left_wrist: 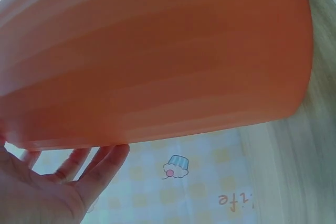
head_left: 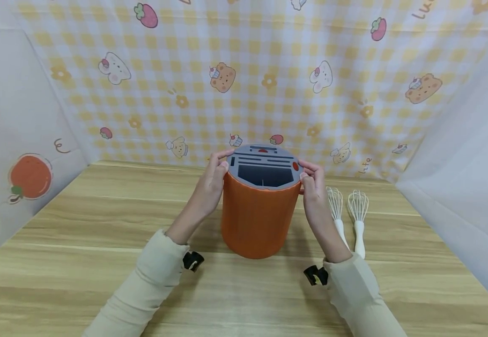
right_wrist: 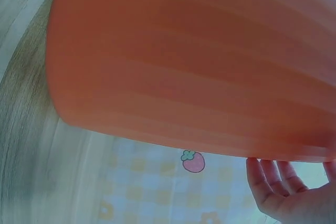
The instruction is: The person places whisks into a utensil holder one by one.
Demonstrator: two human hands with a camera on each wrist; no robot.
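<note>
Orange bin (head_left: pixel 256 220): plastic-looking, smooth w/ faint ribs, low sheen. Grey top insert (head_left: pixel 265 162): matt plastic look. Tabletop (head_left: pixel 100 220): wood-grain surf., satin. Whisk handles (head_left: pixel 359 238), right side: smooth white plastic, slight gloss. Far backdrop (head_left: pixel 248 107): printed cloth, matt, lightly creased. Cream sleeves (head_left: pixel 159 262): matt fabric, wrinkled.

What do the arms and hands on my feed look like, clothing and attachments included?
The left sleeve and right sleeve are long, plain cream. Near each wrist sits a small black attachment: the left attachment and right attachment. The left hand and right hand wear no gloves.
</note>
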